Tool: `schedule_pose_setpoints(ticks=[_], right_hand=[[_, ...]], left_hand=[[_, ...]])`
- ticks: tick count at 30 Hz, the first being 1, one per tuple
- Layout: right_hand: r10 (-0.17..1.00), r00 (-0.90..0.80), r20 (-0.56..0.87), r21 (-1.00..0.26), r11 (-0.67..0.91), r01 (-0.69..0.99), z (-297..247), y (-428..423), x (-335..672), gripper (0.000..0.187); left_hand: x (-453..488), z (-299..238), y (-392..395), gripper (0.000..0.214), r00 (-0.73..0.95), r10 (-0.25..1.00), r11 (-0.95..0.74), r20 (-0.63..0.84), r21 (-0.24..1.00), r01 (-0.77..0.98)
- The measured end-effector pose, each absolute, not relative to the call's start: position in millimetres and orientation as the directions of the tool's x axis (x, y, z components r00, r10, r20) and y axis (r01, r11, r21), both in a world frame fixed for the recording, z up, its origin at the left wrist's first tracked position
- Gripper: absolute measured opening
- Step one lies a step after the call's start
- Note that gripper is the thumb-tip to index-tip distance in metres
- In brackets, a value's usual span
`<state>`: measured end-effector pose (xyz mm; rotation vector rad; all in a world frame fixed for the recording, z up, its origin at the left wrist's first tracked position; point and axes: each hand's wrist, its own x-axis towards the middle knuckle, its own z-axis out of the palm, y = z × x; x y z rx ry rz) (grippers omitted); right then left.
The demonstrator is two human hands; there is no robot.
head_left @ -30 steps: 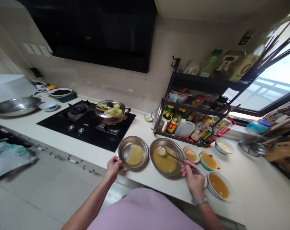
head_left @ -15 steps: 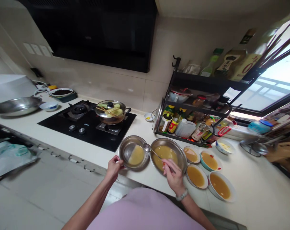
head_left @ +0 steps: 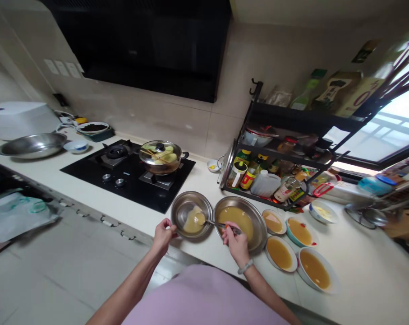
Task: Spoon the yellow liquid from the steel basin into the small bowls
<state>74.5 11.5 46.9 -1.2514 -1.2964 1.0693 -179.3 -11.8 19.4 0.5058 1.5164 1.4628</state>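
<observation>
**At the desk's near edge: ladle now over the small dish**

Your right hand grips the long metal ladle; its bowl has crossed from the large steel basin of yellow liquid into the small round steel dish. Your left hand pinches that dish's rim, tilting it.

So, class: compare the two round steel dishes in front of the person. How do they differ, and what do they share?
The left steel dish is smaller and tipped up by the left hand at its rim; the right steel dish is larger and lies flat. The left one holds a small pool of yellow liquid, with the ladle from the right hand in it; the right one holds far more. Both are round, shiny and shallow.
</observation>
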Motion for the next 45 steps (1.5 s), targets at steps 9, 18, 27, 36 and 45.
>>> schedule_pose_setpoints(ticks=[9, 18, 27, 36, 45], right_hand=[[0.980, 0.182, -0.083, -0.982, -0.049, -0.183, 58.2, 8.6, 82.8, 0.047], [0.956, 0.273, -0.108, -0.958, -0.027, -0.284, 82.7, 4.4, 103.9, 0.045], [0.909, 0.416, -0.003, -0.993, 0.045, -0.107, 78.1, 4.2, 165.4, 0.050], [0.899, 0.137, 0.417, -0.851, 0.333, 0.405, 79.2, -12.7, 170.7, 0.025], [0.883, -0.107, 0.457, -0.834, 0.467, 0.293, 80.8, -9.5, 116.9, 0.024]], left_hand=[[-180.3, 22.8, -10.9, 0.033, -0.477, 0.806, 0.223, -0.351, 0.926, -0.305], [-179.7, 23.9, -10.2, 0.034, -0.478, 0.800, 0.238, -0.363, 0.923, -0.304], [-178.9, 27.5, -11.0, 0.033, -0.477, 0.802, 0.233, -0.359, 0.924, -0.304], [-178.5, 28.0, -10.5, 0.034, -0.462, 0.808, 0.233, -0.365, 0.919, -0.318], [-179.1, 24.2, -9.5, 0.034, -0.459, 0.810, 0.233, -0.364, 0.919, -0.318]])
